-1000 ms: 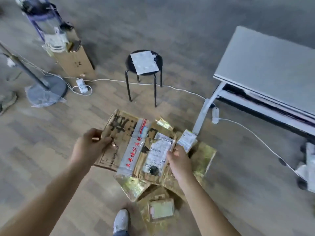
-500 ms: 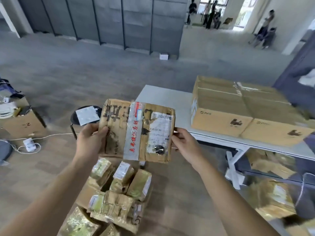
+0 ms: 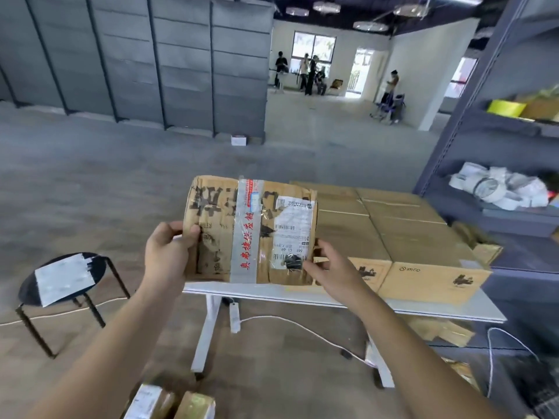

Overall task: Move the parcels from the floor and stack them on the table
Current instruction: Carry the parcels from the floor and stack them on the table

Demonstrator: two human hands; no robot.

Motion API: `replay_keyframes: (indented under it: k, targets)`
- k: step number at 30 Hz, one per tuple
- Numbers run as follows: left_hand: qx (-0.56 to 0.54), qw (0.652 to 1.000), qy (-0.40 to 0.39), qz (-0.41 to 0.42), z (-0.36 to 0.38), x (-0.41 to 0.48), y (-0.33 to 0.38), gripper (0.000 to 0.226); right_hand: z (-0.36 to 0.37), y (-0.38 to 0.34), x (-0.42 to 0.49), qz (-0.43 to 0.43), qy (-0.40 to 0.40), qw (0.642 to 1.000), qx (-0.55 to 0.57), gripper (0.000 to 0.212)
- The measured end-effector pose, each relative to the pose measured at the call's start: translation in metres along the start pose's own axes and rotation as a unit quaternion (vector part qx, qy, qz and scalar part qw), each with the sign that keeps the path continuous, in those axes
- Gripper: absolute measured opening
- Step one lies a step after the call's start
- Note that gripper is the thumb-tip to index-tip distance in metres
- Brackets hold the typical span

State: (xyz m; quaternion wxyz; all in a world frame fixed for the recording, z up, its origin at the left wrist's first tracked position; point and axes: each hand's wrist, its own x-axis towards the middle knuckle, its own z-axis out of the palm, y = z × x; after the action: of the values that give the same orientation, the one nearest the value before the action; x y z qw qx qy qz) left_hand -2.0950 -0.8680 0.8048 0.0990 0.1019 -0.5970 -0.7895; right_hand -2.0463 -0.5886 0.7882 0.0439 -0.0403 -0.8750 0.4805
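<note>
1. A worn cardboard parcel (image 3: 251, 231), banded with grey tape printed in red and bearing a white shipping label, is held up in front of the left end of the desk (image 3: 438, 311).
2. The left grip (image 3: 165, 255) curls round the parcel's left edge, thumb on its face.
3. The right grip (image 3: 335, 267) holds its lower right corner, beside the label.
4. Large cardboard boxes (image 3: 423, 246) lie side by side on the desk.
5. More floor parcels (image 3: 169, 403) show at the bottom edge.
6. A black stool (image 3: 60, 279) carrying a white sheet stands to the left of the desk.
</note>
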Motion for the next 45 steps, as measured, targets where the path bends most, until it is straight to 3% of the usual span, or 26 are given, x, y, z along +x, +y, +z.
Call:
replay_keyframes:
  k: [2,9,18,24,30,32,34,37,39,40,42,45]
  targets:
    - [-0.010,1.000,-0.015,0.001,0.030,0.030,0.007,0.017,-0.015,-0.002,0.039,0.010,0.010,1.000,0.003,0.048]
    - [-0.027,0.997,-0.039,-0.060,0.126,0.125,0.007,0.014,-0.070,-0.008,0.133,0.050,0.054,0.997,-0.009,0.025]
    - [0.036,0.991,-0.062,-0.114,0.260,0.200,-0.021,0.011,-0.148,0.044,0.219,0.103,0.022,0.992,0.065,0.051]
    - [0.135,0.970,-0.163,-0.118,0.349,0.211,-0.039,0.018,-0.213,0.082,0.301,0.180,0.108,0.971,0.117,0.059]
    - [0.080,0.978,-0.056,-0.184,0.416,0.211,-0.072,0.013,-0.241,0.104,0.374,0.178,0.070,0.981,0.042,0.060]
    - [0.080,0.972,-0.053,-0.213,0.435,0.204,-0.086,0.012,-0.233,0.108,0.386,0.197,0.012,0.980,0.031,0.061]
    - [0.186,0.945,-0.139,-0.230,0.442,0.195,-0.094,0.011,-0.223,0.111,0.392,0.213,-0.070,0.974,0.016,0.068]
    - [0.320,0.835,-0.369,-0.255,0.441,0.192,-0.085,0.025,-0.222,0.120,0.400,0.222,-0.115,0.968,-0.013,0.065]
    - [0.373,0.788,-0.441,-0.212,0.436,0.203,-0.072,0.032,-0.227,0.128,0.406,0.242,-0.138,0.960,0.024,0.051]
    - [0.374,0.796,-0.440,-0.183,0.435,0.213,-0.065,0.031,-0.231,0.133,0.411,0.248,-0.150,0.956,0.047,0.047]
    - [0.312,0.850,-0.401,-0.137,0.434,0.237,-0.054,0.026,-0.242,0.139,0.422,0.231,-0.164,0.957,0.057,0.047]
    - [0.247,0.922,-0.290,-0.070,0.433,0.279,-0.051,0.017,-0.254,0.141,0.443,0.170,-0.135,0.976,-0.015,0.050]
